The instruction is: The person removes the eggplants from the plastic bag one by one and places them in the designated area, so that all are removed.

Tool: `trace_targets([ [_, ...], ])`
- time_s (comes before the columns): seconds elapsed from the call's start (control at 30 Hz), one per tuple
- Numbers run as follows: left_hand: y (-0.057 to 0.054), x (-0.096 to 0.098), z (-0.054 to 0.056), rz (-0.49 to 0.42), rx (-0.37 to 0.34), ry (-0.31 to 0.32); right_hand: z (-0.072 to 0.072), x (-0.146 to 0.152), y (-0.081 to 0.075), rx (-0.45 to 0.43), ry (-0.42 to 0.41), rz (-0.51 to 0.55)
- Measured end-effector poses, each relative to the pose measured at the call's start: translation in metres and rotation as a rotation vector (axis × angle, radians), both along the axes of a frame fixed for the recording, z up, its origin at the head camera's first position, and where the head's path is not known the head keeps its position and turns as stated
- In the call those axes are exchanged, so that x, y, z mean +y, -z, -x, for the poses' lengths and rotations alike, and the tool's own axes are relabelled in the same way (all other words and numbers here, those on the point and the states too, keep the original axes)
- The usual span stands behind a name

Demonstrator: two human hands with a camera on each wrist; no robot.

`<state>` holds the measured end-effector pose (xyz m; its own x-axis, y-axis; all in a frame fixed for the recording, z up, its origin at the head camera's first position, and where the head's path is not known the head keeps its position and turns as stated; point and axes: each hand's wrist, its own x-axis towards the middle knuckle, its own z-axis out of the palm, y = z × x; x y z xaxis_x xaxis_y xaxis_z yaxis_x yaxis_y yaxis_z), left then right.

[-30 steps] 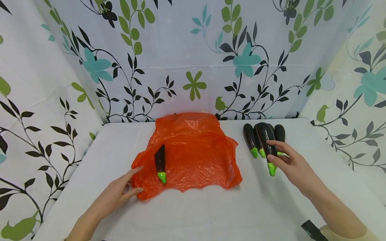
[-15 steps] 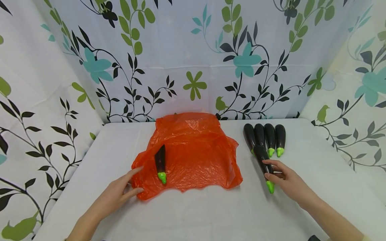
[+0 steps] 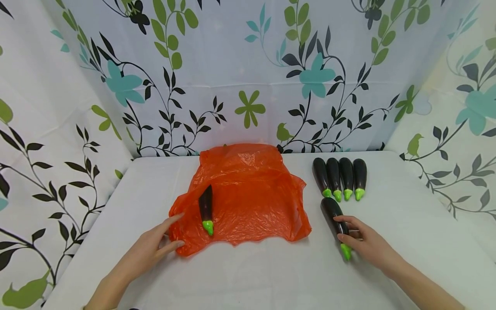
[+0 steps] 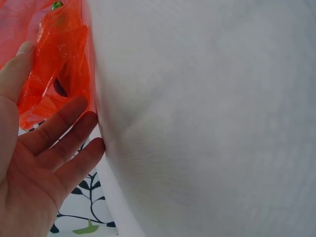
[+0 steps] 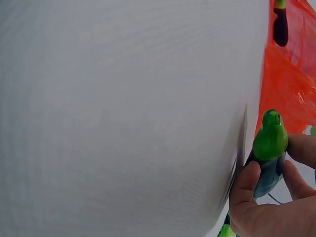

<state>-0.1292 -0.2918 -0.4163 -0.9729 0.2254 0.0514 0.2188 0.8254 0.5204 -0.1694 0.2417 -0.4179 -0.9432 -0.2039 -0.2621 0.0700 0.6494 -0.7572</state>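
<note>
My right hand [image 3: 366,242] grips a dark purple eggplant [image 3: 330,208] with a bright green stem end, thumb on one side and fingers on the other. Its stem [image 5: 270,136] points toward the camera in the right wrist view. Over on the left, my left hand [image 3: 151,247] touches the edge of a red-orange plastic bag [image 3: 252,206], its fingers spread and loosely straight. A second eggplant [image 3: 206,206] lies at the bag's left side, its upper end covered by the plastic. In the left wrist view, the fingertips [image 4: 89,118] lie against the bag's rim.
Several more eggplants [image 3: 346,176] lie side by side in a row at the back right of the white table [image 3: 248,280], stems toward me. Behind the table hangs a white curtain [image 3: 217,56] printed with leaves and flowers.
My right hand has drawn one eggplant off the row toward me and slightly left, down near the table. The left hand and the bag have stayed where they were.
</note>
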Motion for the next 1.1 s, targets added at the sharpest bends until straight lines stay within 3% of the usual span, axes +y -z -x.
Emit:
trace_targets([
  [0.43, 0.0, -0.001, 0.0, -0.009, -0.011, -0.003, 0.004, -0.002, 0.002, 0.12, -0.084, -0.05],
  [1.1, 0.0, -0.001, 0.0, -0.004, -0.02, 0.003, 0.009, -0.002, -0.012, 0.203, -0.047, -0.098],
])
